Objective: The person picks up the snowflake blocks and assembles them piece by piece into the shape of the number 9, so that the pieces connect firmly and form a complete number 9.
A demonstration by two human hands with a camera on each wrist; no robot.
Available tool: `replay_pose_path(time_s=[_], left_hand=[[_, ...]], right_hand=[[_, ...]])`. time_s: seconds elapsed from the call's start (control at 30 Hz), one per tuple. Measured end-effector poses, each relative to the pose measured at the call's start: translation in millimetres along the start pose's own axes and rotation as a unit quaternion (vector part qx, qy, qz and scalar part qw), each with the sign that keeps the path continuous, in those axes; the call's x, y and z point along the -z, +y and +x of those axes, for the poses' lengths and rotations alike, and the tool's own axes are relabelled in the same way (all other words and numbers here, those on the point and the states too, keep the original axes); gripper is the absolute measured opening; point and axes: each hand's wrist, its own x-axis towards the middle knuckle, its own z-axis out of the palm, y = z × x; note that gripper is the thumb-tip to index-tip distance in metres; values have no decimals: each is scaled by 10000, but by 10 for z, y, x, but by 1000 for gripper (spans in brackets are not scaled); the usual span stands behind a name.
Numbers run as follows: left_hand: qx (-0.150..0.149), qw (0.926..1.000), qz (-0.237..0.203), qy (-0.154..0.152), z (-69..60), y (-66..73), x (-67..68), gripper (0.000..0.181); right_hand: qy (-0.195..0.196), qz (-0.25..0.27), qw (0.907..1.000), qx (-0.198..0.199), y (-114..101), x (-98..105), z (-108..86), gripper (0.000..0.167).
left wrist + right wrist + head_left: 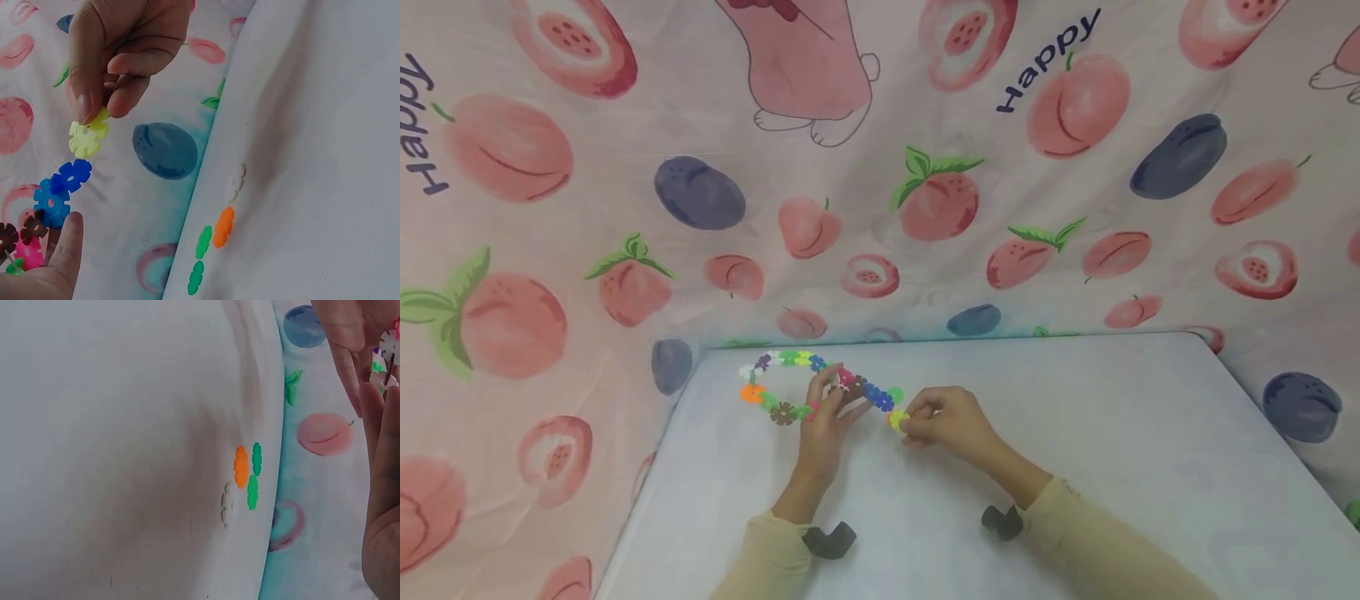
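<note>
A chain of colourful flower-shaped plastic discs loops to the left above the white table in the head view. My left hand holds this chain near its pink and brown discs. With thumb and fingertips, my right hand pinches a yellow notched disc at the chain's right end. Just below that disc, in the left wrist view, are blue discs; whether they are joined to it I cannot tell. Part of the chain is hidden behind the left fingers. A green disc shows beside the blue ones.
The white table stands against a cloth printed with peaches and other fruit. Orange pieces, with green and white ones beside them, appear near the table's edge in both wrist views. Dark devices are at both wrists.
</note>
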Motion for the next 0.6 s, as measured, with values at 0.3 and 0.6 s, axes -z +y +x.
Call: replay_pose_path(time_s=[0.3, 0.6], left_hand=[[-99, 9999, 93, -35, 0, 24, -44, 44], [-564, 9973, -82, -468, -15, -11, -8, 40]], right_hand=[[252, -90, 9995, 185, -14, -58, 2, 9], [641, -167, 9954, 692, -29, -106, -42, 10]])
